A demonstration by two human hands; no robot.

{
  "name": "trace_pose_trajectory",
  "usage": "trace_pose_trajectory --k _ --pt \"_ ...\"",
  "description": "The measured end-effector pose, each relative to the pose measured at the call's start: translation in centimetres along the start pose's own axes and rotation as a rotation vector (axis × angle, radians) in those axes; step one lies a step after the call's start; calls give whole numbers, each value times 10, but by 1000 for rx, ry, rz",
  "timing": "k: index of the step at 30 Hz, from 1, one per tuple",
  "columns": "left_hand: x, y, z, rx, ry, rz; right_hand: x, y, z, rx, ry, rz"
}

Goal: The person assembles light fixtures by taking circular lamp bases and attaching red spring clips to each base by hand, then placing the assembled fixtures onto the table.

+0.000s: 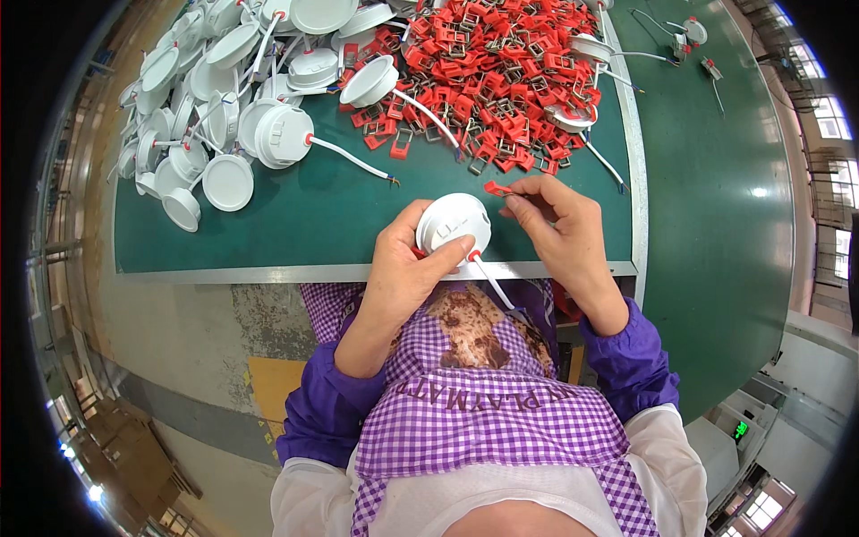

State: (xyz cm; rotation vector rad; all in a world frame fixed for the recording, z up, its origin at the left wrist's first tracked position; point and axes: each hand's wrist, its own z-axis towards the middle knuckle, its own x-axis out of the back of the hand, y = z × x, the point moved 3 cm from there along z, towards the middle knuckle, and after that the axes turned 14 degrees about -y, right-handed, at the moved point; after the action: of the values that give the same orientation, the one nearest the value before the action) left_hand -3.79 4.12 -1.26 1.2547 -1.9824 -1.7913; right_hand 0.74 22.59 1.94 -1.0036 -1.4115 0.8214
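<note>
My left hand (404,258) grips a round white downlight (453,217) by its rim, above the table's front edge. Its ribbed back faces up, and the thumb presses on it near the red cable grommet (474,256). From there a white cable (492,285) hangs toward my apron. A bit of red shows between the left fingers and the lamp; it is mostly hidden. Just right of the lamp, my right hand (565,222) pinches a small red spring clip (495,188) between thumb and fingertips, apart from the lamp.
Many white downlights (228,183) with cables are heaped at the back left of the green table (340,228). A large pile of red clips (474,80) lies at the back middle. A metal edge strip (637,170) separates a second green surface (716,224) on the right, holding small wired parts.
</note>
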Motion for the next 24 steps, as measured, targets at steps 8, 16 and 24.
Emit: trace_pose_trajectory --k 8,16,24 --pt "-1 1 5 -71 95 103 -14 -29 -10 178 37 -390" --pt "-7 2 3 -184 77 233 -19 -26 -13 143 -6 -242" --pt "-4 -11 7 -290 90 165 -23 -28 -15 212 83 -459"
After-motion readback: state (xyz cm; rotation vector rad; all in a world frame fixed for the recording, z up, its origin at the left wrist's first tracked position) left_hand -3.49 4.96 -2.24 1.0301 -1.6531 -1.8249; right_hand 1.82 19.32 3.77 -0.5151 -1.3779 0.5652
